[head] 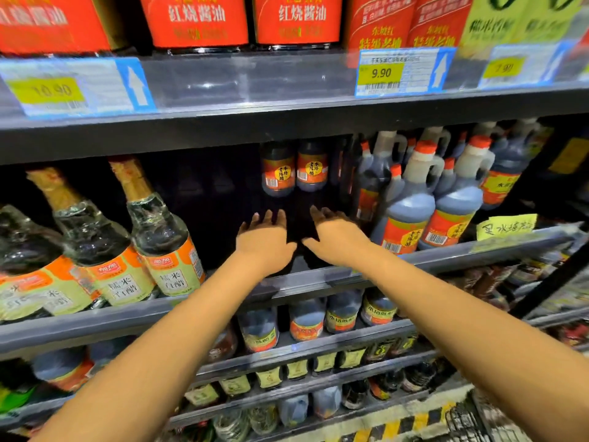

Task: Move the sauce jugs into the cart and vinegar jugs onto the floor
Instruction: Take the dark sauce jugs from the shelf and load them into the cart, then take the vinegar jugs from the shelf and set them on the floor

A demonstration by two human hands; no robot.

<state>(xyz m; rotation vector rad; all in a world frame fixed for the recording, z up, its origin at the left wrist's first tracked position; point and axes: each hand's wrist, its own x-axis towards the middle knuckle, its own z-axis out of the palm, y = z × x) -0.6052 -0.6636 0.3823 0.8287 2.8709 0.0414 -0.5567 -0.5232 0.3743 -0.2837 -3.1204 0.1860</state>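
Both my hands reach into a dark gap on the middle shelf. My left hand (266, 239) and my right hand (334, 236) are side by side, fingers spread, holding nothing. Deep in the gap, behind and above my fingertips, stand two dark jugs with red-orange labels (294, 169). To the right of my right hand stand several dark vinegar jugs with handles and orange caps (411, 205). To the left of my left hand stand clear bottles with gold necks (159, 237). Whether my fingers touch anything in the dark gap is hidden.
The shelf above carries dark sauce jugs with red labels (298, 20) and price tags (381, 72) on its edge. Lower shelves (318, 344) hold rows of small dark bottles. A yellow-black striped floor strip (411, 421) and part of a wire cart (462, 422) show at the bottom right.
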